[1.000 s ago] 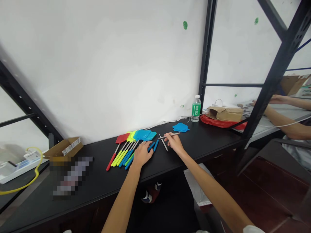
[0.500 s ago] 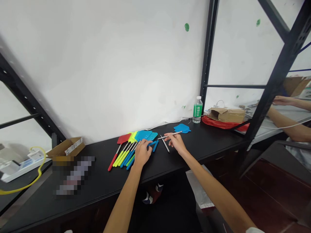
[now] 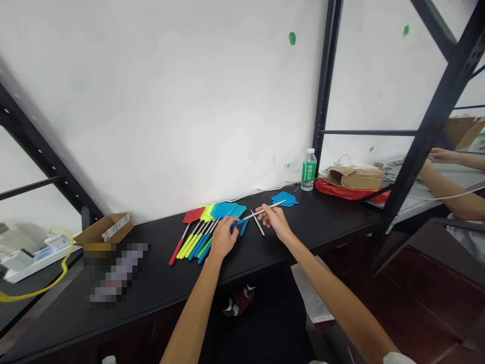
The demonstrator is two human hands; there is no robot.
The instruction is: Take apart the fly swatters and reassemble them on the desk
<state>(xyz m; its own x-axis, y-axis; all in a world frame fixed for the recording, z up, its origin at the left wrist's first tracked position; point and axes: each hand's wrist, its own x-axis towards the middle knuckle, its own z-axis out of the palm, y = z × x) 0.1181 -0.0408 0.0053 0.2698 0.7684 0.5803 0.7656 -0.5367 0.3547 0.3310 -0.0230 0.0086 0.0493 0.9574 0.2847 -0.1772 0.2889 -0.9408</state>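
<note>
My left hand (image 3: 223,237) is closed on a blue handle (image 3: 238,222) that points right. Between the fingers of my right hand (image 3: 276,222) is a thin silver metal rod (image 3: 253,214), slanting up to the right. Its left end meets the tip of the blue handle; how far it sits inside I cannot tell. A second blue handle (image 3: 244,228) and another metal rod (image 3: 258,225) lie on the black table (image 3: 159,283) between my hands. Loose blue swatter heads (image 3: 285,199) lie beyond my right hand. Left of my left hand, several fly swatters (image 3: 195,237) with red, yellow and blue heads lie side by side.
An open cardboard box (image 3: 108,230) and a power strip (image 3: 41,260) are at the left. A water bottle (image 3: 308,172) stands by the metal frame post (image 3: 325,76). Further right lie a cardboard box (image 3: 356,178) and a red bag (image 3: 341,191). Another person's arm (image 3: 441,184) shows far right.
The rod in my right hand has come into line with the blue handle in my left hand, its left end now meeting the handle's tip. The other things lie as before.
</note>
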